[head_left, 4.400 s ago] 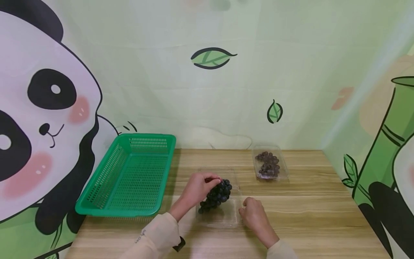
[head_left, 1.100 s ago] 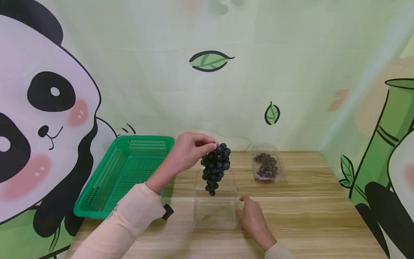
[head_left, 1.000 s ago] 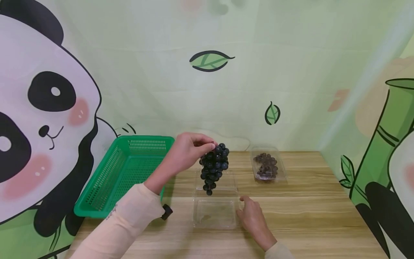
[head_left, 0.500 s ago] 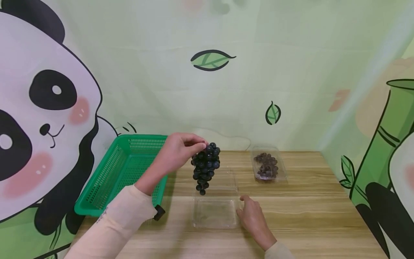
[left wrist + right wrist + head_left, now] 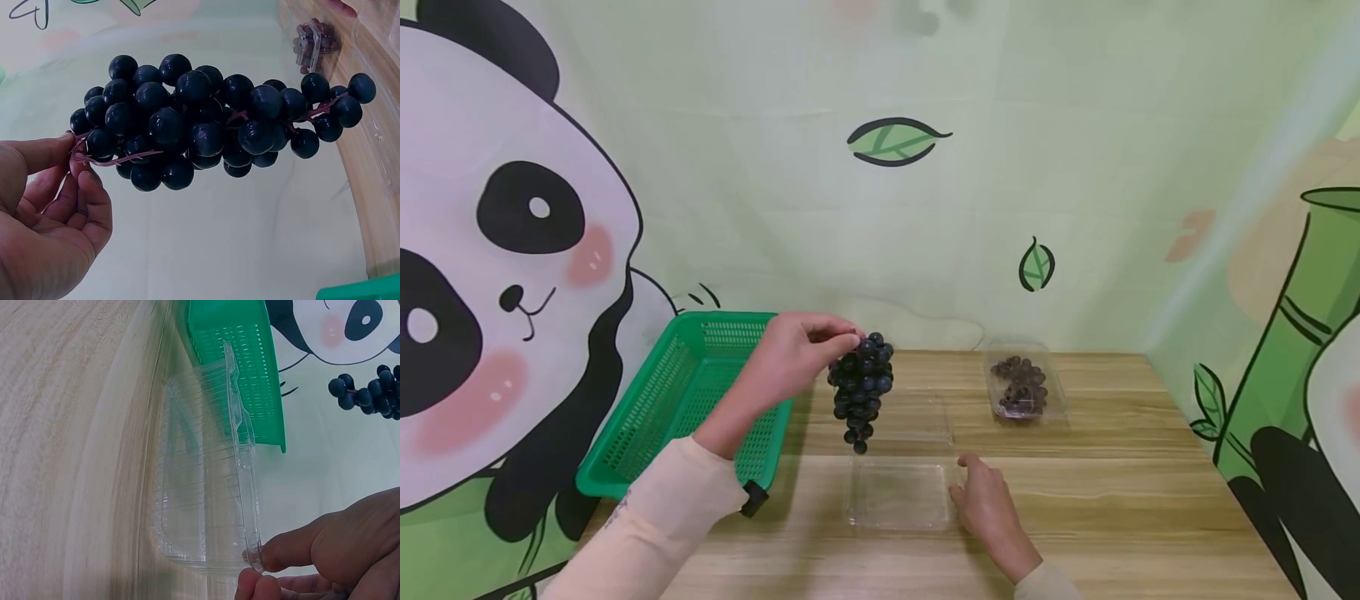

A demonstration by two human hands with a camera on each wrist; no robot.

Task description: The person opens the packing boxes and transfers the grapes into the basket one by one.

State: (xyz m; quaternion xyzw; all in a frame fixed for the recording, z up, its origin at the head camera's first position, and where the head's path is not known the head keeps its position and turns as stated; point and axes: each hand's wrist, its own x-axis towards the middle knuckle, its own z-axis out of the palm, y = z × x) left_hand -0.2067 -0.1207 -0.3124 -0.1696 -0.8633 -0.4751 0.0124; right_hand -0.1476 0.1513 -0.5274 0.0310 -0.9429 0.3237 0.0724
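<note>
My left hand [image 5: 797, 358] pinches the pinkish stem of a bunch of dark blue-black grapes [image 5: 865, 379] between thumb and fingertips. The bunch hangs tip-down in the air, between the green basket and a clear plastic clamshell box [image 5: 901, 498]. In the left wrist view the grapes [image 5: 194, 119] spread away from the hand [image 5: 53, 215], the thin stem held at one end. The box stands on the table with its lid folded back, and nothing lies inside it. My right hand [image 5: 991, 507] holds the box's right edge; the right wrist view shows thumb and fingers pinching the rim [image 5: 240, 437].
A green perforated basket [image 5: 593, 475] stands at the left of the wooden table [image 5: 1097, 492], partly behind the left forearm. Another clear box [image 5: 1060, 408] with reddish-brown grapes [image 5: 1021, 385] sits at the back right. A panda-print backdrop [image 5: 760, 208] rises behind the table.
My left hand has lifted the dark grapes out of the clear box, then carried them left towards the green basket. The right hand has stayed at the box's edge.
</note>
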